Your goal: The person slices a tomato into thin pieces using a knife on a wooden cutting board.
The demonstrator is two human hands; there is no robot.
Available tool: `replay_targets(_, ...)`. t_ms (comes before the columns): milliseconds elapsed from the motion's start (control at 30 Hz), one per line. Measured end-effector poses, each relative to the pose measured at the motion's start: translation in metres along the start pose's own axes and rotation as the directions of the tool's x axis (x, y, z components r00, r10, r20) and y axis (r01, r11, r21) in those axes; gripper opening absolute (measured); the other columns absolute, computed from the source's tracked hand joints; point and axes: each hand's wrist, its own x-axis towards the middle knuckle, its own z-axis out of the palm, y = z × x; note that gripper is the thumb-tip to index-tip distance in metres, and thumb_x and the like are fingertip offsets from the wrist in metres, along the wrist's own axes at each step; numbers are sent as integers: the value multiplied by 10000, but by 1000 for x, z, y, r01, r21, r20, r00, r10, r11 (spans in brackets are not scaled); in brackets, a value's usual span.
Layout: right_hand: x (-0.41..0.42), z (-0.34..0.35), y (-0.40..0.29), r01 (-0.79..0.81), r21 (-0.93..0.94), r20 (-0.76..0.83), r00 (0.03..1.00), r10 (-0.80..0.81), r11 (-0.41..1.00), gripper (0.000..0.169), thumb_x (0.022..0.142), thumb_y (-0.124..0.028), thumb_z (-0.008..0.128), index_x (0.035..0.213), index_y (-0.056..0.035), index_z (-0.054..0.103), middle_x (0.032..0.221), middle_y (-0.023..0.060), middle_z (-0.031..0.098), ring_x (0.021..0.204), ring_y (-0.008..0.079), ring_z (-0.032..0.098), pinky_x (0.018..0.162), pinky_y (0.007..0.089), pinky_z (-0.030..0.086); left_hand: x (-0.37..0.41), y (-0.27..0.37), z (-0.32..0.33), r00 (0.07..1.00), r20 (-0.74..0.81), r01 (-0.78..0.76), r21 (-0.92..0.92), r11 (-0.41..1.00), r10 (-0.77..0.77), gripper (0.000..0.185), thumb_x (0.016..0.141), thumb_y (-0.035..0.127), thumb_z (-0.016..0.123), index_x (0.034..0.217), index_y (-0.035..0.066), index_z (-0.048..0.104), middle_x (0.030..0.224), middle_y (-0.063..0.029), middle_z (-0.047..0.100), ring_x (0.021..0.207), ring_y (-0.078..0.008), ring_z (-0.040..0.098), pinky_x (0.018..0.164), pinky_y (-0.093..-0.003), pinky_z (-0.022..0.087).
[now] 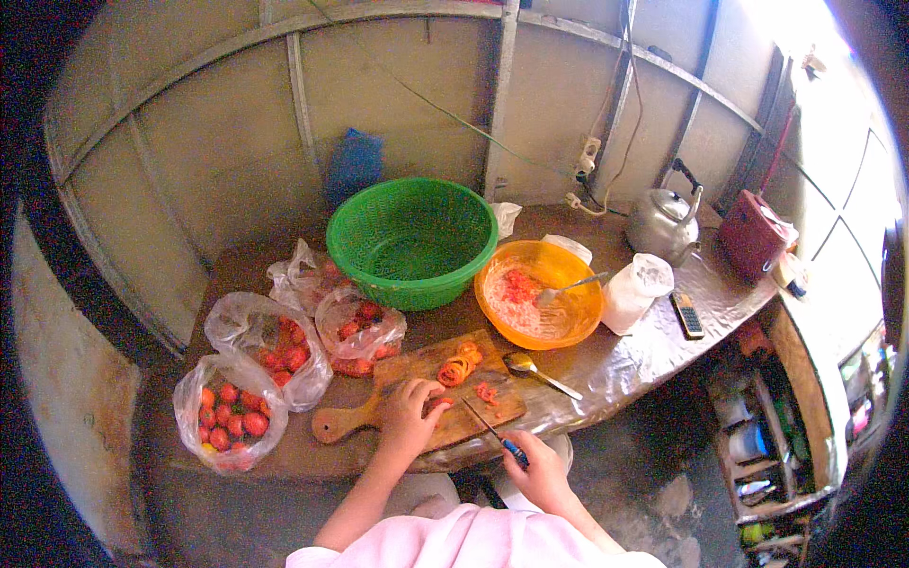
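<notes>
On the wooden cutting board point(508, 397) my left hand point(410, 415) holds a small red piece, probably tomato, between fingers and thumb. My right hand point(536, 465) grips the blue handle of a knife point(485, 424), its blade pointing up and left over the board, close to the piece. Beyond my left hand lie orange-red rings of tomato point(458, 368), and small chopped red bits point(486, 392) lie right of them. Behind the board an orange bowl point(584, 323) holds red bits in a whitish mix with a spoon point(575, 284). Another metal spoon point(554, 380) rests beside the board.
Clear plastic bags of tomatoes point(231, 419) stand at the left. A green plastic basket point(412, 284) is at the back. To the right are a bag of white powder point(632, 298), a mobile phone point(687, 316), a metal kettle point(660, 224) and a dark red container point(753, 234).
</notes>
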Motion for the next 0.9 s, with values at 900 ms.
replay_targets(900, -9, 7, -10, 7, -157, 68, 998, 4, 988, 370, 885, -130, 623, 1252, -176, 607, 937, 103, 647, 739, 297, 669, 648, 393, 543, -12, 18, 11, 982, 85, 167, 47, 985, -170, 104, 791, 137, 738, 847, 68, 684, 795, -84, 646, 768, -262, 632, 712, -389, 513)
